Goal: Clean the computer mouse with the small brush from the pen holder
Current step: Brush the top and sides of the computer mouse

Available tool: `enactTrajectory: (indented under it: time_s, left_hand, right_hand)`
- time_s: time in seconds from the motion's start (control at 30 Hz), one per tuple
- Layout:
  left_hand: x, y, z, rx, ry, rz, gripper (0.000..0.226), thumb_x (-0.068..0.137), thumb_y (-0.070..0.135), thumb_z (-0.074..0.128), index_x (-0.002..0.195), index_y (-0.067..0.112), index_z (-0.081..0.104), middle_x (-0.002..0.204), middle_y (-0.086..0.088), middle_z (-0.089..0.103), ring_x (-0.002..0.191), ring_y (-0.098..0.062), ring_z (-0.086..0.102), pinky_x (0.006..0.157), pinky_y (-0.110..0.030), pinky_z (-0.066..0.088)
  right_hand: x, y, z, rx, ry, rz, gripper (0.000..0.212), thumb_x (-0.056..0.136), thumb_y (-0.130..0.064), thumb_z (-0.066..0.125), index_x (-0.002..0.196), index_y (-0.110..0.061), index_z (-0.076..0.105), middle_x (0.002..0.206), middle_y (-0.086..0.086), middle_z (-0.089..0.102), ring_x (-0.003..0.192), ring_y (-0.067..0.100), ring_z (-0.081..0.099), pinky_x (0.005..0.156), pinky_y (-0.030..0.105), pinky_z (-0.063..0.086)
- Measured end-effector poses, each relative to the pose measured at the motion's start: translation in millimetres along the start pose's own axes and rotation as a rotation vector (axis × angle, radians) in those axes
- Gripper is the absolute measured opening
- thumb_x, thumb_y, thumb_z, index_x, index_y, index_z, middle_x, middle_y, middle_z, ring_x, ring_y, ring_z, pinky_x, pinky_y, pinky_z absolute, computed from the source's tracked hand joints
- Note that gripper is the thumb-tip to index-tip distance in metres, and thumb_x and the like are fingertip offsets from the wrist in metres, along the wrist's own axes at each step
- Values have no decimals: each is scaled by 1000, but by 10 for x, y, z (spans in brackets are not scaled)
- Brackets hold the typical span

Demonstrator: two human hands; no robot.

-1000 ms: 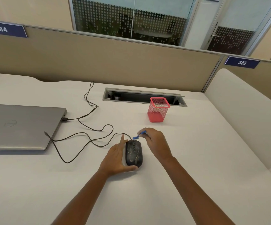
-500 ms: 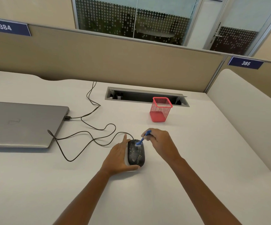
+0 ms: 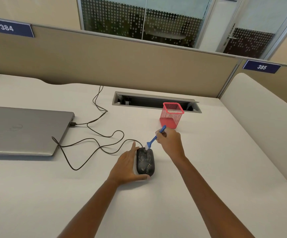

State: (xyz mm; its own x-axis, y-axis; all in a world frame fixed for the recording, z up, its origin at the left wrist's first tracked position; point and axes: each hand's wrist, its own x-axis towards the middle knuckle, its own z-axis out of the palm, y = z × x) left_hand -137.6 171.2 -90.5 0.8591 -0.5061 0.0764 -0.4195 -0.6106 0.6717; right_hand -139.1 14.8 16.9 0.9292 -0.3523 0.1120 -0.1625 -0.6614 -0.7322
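Now the brushing step is in hand. The left hand lies open against the left side of the black oval computer mouse, with the thumb bent around its near end, so the mouse is held steady but not lifted. The mouse rests on the white bench, a little in front of the person and near the middle of the view. Its back is covered with pale dusty specks.

The right hand is closed around the handle of the small blue plastic brush, holding it like a pen. The white bristle end touches the far end of the mouse, about where the wheel is.

The long axis of the mouse runs away from the person, the front end pointing to the far side, where its black cable goes out toward the closed grey laptop. The brush slants from upper right down to lower left, the handle end pointing toward the red wire-mesh pen holder, which stands just behind the right hand.

I judge that the next move calls for short strokes along the mouse toward the near end, with light pressure, while the left hand does not let it slide.
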Motion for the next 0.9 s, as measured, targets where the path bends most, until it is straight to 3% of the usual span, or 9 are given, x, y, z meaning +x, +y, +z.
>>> enactTrajectory:
  time_s: [0.07, 0.2, 0.4, 0.53, 0.7, 0.9]
  left_hand:
    - [0, 7, -8, -5, -6, -3, 115, 50, 73, 61, 140, 35, 0, 149, 6, 27, 127, -15, 34, 101, -23, 24]
    - [-9, 24, -14, -22, -6, -23, 120, 49, 72, 61, 142, 30, -2, 146, 8, 31, 127, -15, 33, 101, -22, 23]
    - [-8, 23, -12, -29, -11, -36, 125, 49, 73, 61, 143, 25, -5, 144, 11, 32, 127, -12, 33, 101, -20, 22]
    - [-11, 37, -18, -36, 0, -30, 121, 49, 73, 62, 142, 29, -2, 142, 11, 35, 125, -13, 35, 99, -20, 24]
    - [-9, 35, -16, -26, -6, -31, 125, 49, 74, 60, 144, 23, -3, 144, 10, 33, 127, -13, 34, 102, -22, 23]
    - [-3, 39, -17, -24, -9, -36, 121, 49, 73, 62, 142, 29, -2, 143, 10, 33, 125, -12, 35, 98, -20, 23]
  right_hand:
    - [22, -9, 41, 40, -30, 64, 22, 91, -12, 52, 95, 8, 60, 97, 24, 69, 85, 33, 67, 80, 37, 55]
    - [71, 34, 68, 7, -34, 144, 21, 92, -10, 49, 97, 8, 59, 99, 26, 68, 88, 36, 66, 81, 39, 54]
    - [128, 6, 77, -53, 27, 85, 22, 92, -14, 51, 93, 6, 60, 93, 25, 68, 85, 33, 67, 57, 22, 43]
    - [113, -27, 151, 3, -20, 96, 17, 92, -12, 52, 91, 3, 60, 98, 25, 68, 89, 35, 67, 75, 33, 53]
    - [101, 31, 117, -140, 21, 49, 22, 93, -12, 48, 95, 5, 61, 96, 25, 67, 87, 34, 65, 66, 27, 43]
    - [109, 1, 148, 53, -1, 147, 19, 92, -11, 51, 92, 6, 60, 97, 25, 69, 87, 36, 68, 78, 36, 55]
